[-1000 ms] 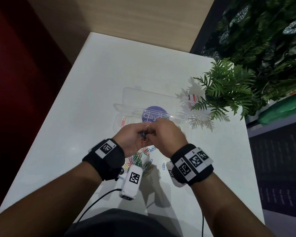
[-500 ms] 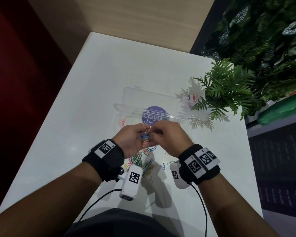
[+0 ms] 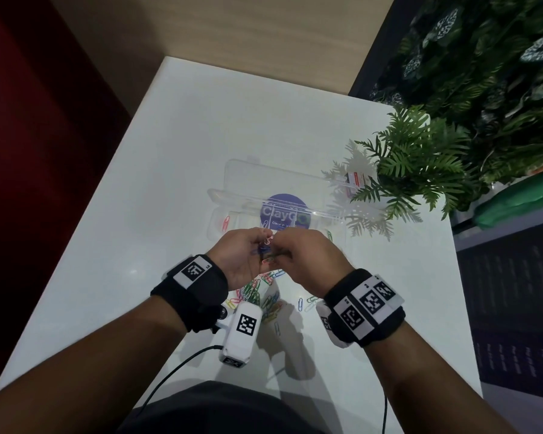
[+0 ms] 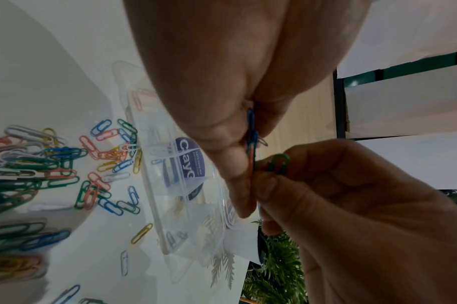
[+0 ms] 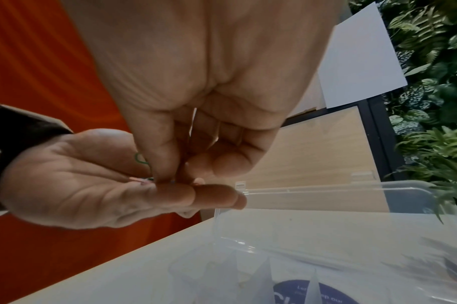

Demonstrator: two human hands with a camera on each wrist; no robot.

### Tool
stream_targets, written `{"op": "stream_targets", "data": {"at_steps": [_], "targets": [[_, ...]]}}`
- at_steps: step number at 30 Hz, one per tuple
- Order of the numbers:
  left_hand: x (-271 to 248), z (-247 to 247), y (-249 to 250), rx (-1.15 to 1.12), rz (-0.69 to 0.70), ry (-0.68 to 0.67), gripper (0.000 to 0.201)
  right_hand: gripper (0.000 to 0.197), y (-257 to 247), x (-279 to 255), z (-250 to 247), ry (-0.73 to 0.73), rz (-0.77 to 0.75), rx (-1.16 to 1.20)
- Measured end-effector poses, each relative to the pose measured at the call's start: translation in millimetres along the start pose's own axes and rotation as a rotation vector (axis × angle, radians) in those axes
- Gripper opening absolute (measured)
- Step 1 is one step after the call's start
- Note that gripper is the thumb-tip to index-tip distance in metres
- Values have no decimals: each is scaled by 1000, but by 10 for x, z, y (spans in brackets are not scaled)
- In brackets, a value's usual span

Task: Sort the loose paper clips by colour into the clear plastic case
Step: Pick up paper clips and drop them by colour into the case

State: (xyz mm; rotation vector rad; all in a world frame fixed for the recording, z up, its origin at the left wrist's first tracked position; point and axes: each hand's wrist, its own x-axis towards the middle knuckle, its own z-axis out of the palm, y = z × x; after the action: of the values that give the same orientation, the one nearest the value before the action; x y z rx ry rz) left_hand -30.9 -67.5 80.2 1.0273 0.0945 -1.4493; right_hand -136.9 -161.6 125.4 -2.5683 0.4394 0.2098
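Just in front of the open clear plastic case (image 3: 295,178), above the table, my two hands meet. My left hand (image 3: 262,247) lies palm up and holds a small bunch of paper clips (image 4: 251,131), blue and pink ones, between thumb and fingers. My right hand (image 3: 281,249) pinches a green paper clip (image 4: 280,162) at that bunch with thumb and forefinger. The green clip (image 5: 140,159) also shows over my left palm (image 5: 74,185). A pile of loose coloured clips (image 3: 257,294) lies on the table under my wrists. Pink clips (image 3: 225,222) sit in the case's left compartment.
A fern (image 3: 420,164) overhangs the right end of the case, and its lid (image 3: 279,175) lies open behind it. The white table (image 3: 170,183) ends at a dark red wall on the left and a dark ledge on the right. Stray clips (image 3: 304,303) lie near my right wrist.
Both hands stay together in front of the case. My right wrist has swung a little to the right, and the fingers have shifted on the clips.
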Motion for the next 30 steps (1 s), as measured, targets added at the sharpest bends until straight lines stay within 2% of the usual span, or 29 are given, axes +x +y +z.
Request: {"op": "stream_targets", "data": {"at_steps": [5,8,12,15,19,21,26,30], "targets": [[10,6,-20,-2,-14,54,34,16,-1,20,63,-36,-47,-75],[31,-1,-41,3,-12,70,47,14,-4,31,100,-48,-28,-19],[27,14,-22,-13,-18,32,29,18,34,20,91,-6,45,123],[18,13,1,-71,-42,-31,29,10,110,2,52,56,87,228],[23,12,9,-93,-68,-16,19,16,206,13,47,123,167,326],[39,5,4,-56,-67,-8,14,17,237,12,48,154,193,359],[42,21,3,120,9,-45,27,19,273,12,67,187,233,415],[42,27,9,182,40,-36,6,22,286,20,74,182,261,444]]}}
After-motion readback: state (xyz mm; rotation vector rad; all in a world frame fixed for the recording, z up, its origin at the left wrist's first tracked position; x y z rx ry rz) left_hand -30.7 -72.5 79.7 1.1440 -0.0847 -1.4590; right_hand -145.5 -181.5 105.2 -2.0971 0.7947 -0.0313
